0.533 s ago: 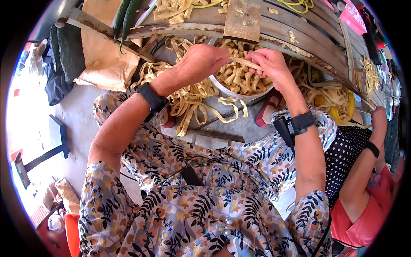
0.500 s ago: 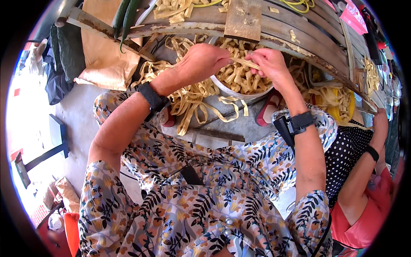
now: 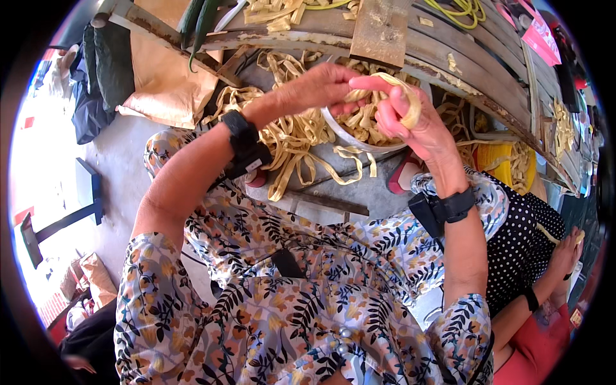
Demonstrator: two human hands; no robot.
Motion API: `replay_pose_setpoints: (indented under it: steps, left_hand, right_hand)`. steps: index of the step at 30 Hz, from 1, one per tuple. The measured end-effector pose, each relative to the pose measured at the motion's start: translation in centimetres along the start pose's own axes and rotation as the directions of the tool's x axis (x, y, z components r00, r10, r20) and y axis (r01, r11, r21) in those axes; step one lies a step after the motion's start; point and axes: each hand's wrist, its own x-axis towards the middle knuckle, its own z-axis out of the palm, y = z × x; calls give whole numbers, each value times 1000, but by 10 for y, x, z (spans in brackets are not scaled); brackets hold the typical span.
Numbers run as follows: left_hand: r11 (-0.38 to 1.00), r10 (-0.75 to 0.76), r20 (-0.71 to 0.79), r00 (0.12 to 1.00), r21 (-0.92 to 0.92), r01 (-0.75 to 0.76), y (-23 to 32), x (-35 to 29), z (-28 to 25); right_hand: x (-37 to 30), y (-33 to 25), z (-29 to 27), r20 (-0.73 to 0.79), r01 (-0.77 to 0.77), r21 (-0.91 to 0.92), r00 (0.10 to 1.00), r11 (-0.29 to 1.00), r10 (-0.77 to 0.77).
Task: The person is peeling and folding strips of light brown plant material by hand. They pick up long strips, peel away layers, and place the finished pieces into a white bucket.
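Over a white basin [image 3: 359, 142] of knotted yellow strips [image 3: 367, 128], my two hands work on one flat, pale-yellow strip [image 3: 412, 108] that looks like tofu skin. It loops over the fingers of my right hand [image 3: 420, 128], which is closed around it with the index finger pointing left. My left hand [image 3: 324, 88] is at the loop's other side, fingertips pinched on the strip near the right index finger; the exact grip is partly hidden. Loose long strips [image 3: 298, 131] lie heaped left of the basin, some trailing onto the floor.
A slatted bench [image 3: 449, 61] with rusty edges crosses beyond the basin, carrying a wooden board [image 3: 380, 32], yellow cord [image 3: 462, 11] and green cucumber-like vegetables [image 3: 204, 25]. Brown paper [image 3: 165, 83] hangs at left. A co-worker's hand [image 3: 564, 253] and a yellow container [image 3: 497, 160] are at right.
The strip, stretched straight between my hands before, now loops around my right fingers. My right hand has turned and come nearer. The co-worker's arm at right has dropped lower.
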Motion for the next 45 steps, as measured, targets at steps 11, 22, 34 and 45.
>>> replay_pose_setpoints:
  steps: [11,22,34,45]
  left_hand:
    - [570,101,248,963,-808,148,-41,9,30]
    - [980,89,-481,872,-113,-162,12,11,24]
    - [959,225,-594,772,277,-66,5,17,24]
    - [953,-26,-216,976,-302,-41,9,5,11]
  right_hand:
    - [12,8,3,-206,-29,-795,952,606,-225]
    - [27,18,-17,-400,-99,-817,806,568,-436]
    - [31,26,-13,-175,134,-909,737,395,-653]
    - [19,-4,-30,-653,222,-239,684,945,-326]
